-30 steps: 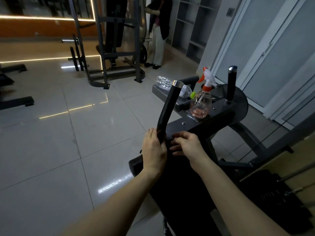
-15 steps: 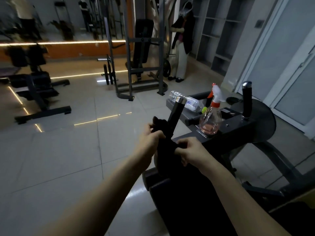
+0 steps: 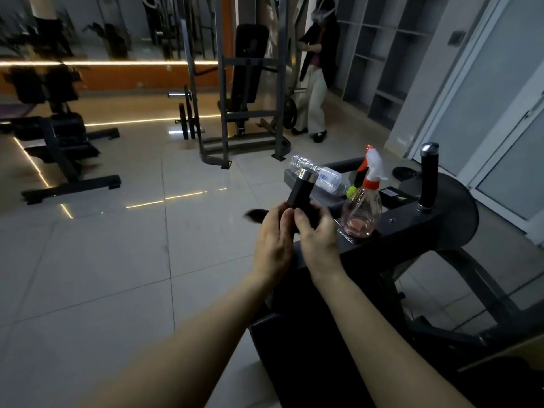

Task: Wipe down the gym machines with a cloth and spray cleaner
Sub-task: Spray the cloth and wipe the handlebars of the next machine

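The pale tiled floor is the biggest thing here. Next is one dark gym machine right in front of the person. Two more machines stand far back: a tall rack and a low bench. One other person stands by the rack. The near machine has two upright handles, a near handle with a shiny cap and a far handle. There are two bottles: one spray bottle stands upright on the machine, and one water bottle lies on its side behind it. The left grip and the right grip are side by side on the near handle, below the cap. Both curl around one dark cloth, which wraps the handle. A bit of cloth sticks out left of the left grip. The spray bottle is just beside the right grip.
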Tool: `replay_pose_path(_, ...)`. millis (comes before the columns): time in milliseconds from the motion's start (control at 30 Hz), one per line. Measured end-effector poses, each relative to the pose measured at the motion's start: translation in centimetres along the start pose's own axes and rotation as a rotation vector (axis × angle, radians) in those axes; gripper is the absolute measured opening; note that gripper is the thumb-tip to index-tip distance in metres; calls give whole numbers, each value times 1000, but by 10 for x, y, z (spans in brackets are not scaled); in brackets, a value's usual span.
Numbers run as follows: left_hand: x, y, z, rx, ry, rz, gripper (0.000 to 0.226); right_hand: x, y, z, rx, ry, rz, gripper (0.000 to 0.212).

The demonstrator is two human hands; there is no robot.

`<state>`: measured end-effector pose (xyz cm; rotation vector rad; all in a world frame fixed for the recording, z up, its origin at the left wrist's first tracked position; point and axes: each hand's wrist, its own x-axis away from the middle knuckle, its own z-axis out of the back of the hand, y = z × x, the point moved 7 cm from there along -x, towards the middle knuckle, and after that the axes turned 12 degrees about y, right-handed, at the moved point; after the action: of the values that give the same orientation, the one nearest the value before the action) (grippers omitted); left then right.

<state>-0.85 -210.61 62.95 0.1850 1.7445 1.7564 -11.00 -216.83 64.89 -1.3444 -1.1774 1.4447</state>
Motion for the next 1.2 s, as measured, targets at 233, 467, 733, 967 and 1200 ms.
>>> replay_pose_path(233, 23, -45, 8, -234, -64, -179, 52, 26, 38, 4, 502, -167, 301, 24)
replay_pose_path(467, 61, -54, 54, -504, -97, -344, 25, 57, 20, -7, 979, -621, 651, 43)
replay_pose_path(733, -11, 45, 42, -150, 188, -226, 17, -5, -61, 16, 333, 8, 339, 41)
replay_pose_path(967, -36, 55, -25, -117, 41, -201, 64, -45, -65, 2, 270, 82, 221, 30)
replay_pose_path(1200, -27, 7, -16, -41, -149, -82, 38, -17, -19, 9, 381, -71, 126, 24)
